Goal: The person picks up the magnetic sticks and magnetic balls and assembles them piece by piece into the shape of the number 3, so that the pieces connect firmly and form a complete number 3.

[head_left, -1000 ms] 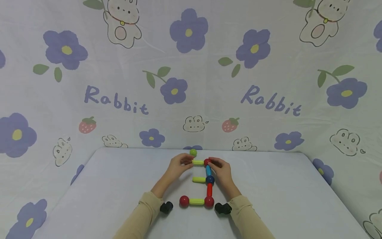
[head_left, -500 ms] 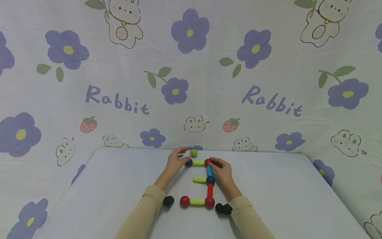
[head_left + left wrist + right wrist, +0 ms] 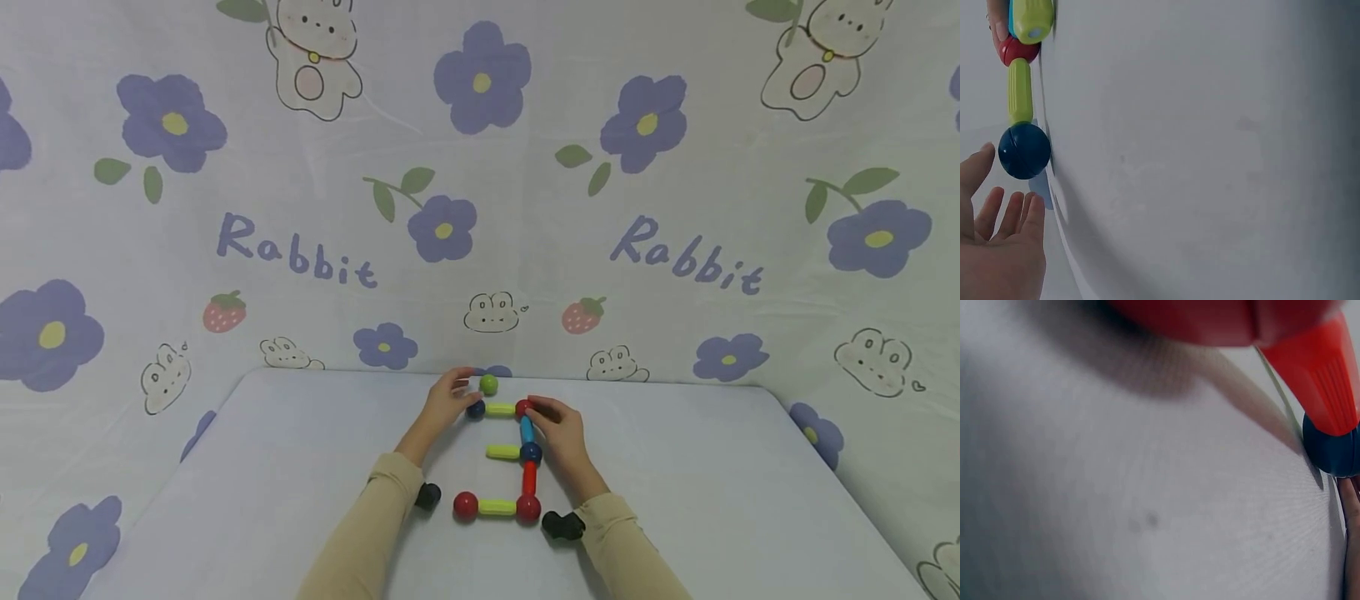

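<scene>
Ball-and-rod building pieces lie joined on the white table. My left hand (image 3: 444,406) is beside the dark blue ball (image 3: 476,409) at the far left corner. In the left wrist view its fingers and thumb are spread, a little apart from this ball (image 3: 1024,151). A yellow-green rod (image 3: 500,409) joins the ball to a red ball (image 3: 523,408), which my right hand (image 3: 561,429) pinches. From there a light blue rod (image 3: 527,431), a second dark blue ball (image 3: 531,452) and a red rod (image 3: 529,478) run toward the near red ball (image 3: 528,507).
A loose green ball (image 3: 489,384) lies behind the left fingers. One yellow-green rod (image 3: 502,452) sticks out left from the middle ball. Another rod (image 3: 497,507) joins the near corner to a red ball (image 3: 466,506). Black wrist cameras (image 3: 563,525) hang close to the table.
My left fingers have come off the far left dark blue ball, which they hid a second ago, and spread apart. The right hand stays at the red ball.
</scene>
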The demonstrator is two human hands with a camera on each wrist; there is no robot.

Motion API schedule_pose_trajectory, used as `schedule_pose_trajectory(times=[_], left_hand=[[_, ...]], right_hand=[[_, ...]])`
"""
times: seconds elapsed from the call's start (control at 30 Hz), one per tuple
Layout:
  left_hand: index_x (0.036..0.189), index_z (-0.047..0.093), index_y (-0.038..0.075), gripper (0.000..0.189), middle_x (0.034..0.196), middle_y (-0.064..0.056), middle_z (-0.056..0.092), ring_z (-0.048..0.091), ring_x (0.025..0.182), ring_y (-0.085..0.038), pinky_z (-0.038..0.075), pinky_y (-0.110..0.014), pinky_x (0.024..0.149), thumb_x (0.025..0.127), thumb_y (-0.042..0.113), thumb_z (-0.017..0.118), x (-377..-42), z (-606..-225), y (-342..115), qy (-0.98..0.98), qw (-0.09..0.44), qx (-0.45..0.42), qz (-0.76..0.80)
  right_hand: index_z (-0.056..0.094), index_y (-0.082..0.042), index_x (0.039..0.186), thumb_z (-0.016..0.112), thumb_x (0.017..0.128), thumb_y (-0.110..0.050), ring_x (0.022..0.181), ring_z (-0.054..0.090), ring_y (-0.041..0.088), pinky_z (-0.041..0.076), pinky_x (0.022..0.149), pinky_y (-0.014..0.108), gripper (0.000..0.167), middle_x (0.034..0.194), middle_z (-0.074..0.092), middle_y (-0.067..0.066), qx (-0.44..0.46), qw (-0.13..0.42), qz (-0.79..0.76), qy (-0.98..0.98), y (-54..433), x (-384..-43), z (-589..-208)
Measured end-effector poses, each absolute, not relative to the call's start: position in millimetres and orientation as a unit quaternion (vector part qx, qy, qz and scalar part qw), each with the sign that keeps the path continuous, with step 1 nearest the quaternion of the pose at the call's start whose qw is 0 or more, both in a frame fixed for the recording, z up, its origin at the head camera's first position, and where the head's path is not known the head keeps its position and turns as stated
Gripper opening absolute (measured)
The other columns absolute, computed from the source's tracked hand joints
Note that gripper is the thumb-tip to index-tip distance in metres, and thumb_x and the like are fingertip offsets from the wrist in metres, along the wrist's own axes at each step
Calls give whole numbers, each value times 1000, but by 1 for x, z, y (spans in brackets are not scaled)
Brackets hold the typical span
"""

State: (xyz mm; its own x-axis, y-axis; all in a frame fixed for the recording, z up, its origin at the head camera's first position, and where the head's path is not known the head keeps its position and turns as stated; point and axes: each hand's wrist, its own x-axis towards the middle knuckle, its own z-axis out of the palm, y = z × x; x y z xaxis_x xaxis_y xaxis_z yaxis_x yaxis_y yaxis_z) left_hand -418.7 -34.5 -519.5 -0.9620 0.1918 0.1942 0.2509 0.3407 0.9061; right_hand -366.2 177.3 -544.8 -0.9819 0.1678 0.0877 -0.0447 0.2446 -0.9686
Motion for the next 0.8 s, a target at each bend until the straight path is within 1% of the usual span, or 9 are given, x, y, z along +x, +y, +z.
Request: schedule_pose_trajectory(times=[0.2, 0.43, 0.6, 0.8], left_hand=[[137, 48, -3, 50, 141, -23, 51, 49, 132, -40, 42, -46, 111, 92, 8, 66, -422, -522, -34, -815, 8, -131, -564], [142, 45, 3, 51, 146, -22, 46, 46, 134, -40, 39, -48, 113, 96, 15, 62, -427, -522, -32, -830, -24, -124, -543], [142, 43, 0, 50, 146, -24, 46, 46, 133, -41, 38, -48, 113, 97, 14, 59, -428, -522, -27, -829, -26, -129, -544], [143, 42, -1, 49, 146, -24, 46, 47, 133, -40, 39, -48, 113, 98, 12, 57, -429, -522, -22, -833, -23, -133, -537]], right_hand=[[66, -9, 123, 68, 91, -15, 120, 61, 26, 49, 105, 40, 33, 127, 66, 12, -35, 87, 614, -784, 178, -366, -545], [66, -9, 123, 68, 90, -15, 119, 61, 26, 49, 105, 40, 33, 127, 66, 12, -32, 91, 610, -786, 179, -366, -544], [66, -8, 124, 67, 91, -13, 119, 61, 26, 48, 105, 40, 34, 126, 66, 13, -27, 90, 609, -788, 180, -367, -545], [66, -9, 124, 68, 91, -14, 120, 61, 25, 48, 106, 40, 34, 127, 66, 12, -30, 88, 611, -786, 180, -368, -546]])
